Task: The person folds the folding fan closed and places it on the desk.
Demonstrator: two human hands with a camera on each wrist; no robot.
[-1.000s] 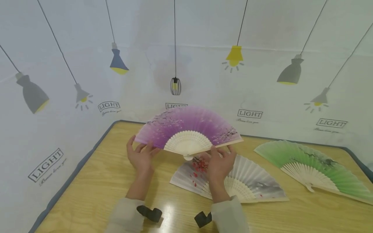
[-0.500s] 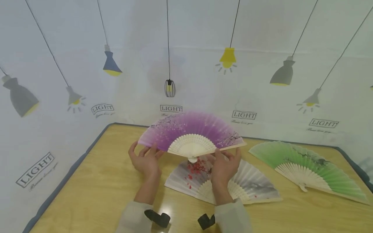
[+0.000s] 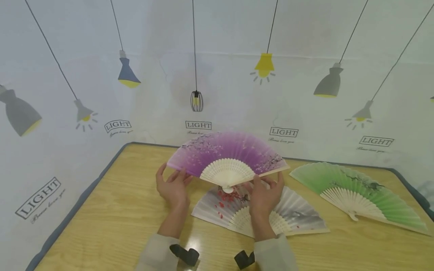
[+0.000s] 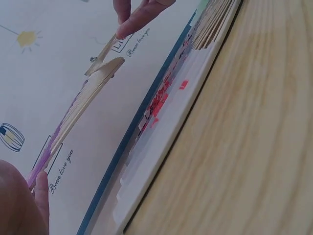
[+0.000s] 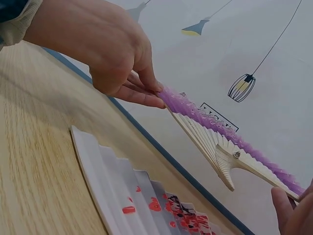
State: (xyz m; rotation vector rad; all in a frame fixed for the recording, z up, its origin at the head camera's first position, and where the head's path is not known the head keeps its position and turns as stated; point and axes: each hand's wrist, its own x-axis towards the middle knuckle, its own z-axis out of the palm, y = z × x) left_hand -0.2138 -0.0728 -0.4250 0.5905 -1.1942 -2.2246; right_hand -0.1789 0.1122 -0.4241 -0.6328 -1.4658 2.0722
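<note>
An open purple folding fan [image 3: 223, 154] with a blossom print and pale ribs is held up above the table by both hands. My left hand [image 3: 173, 191] pinches its left end between thumb and fingers. The right hand [image 3: 266, 195] pinches the guard stick on the other side, thumb in front. Both wrist views show the fan nearly edge-on, its pivot end [image 5: 227, 169] pointing down between the hands. Behind the right forearm, a grey-white folding fan [image 3: 303, 216] with red blossoms lies spread on the table, partly hidden by that hand.
A green folding fan [image 3: 367, 188] lies spread at the right of the wooden table [image 3: 101, 226]. The table has a dark blue edge [image 3: 84, 199]. Behind stands a white wall covering [image 3: 230, 75] printed with lamps and "LIGHT" labels.
Both hands keep their hold on the purple fan. It has come slightly lower and, relative to the grey-white fan, a little to the right, as the head view has also shifted.
</note>
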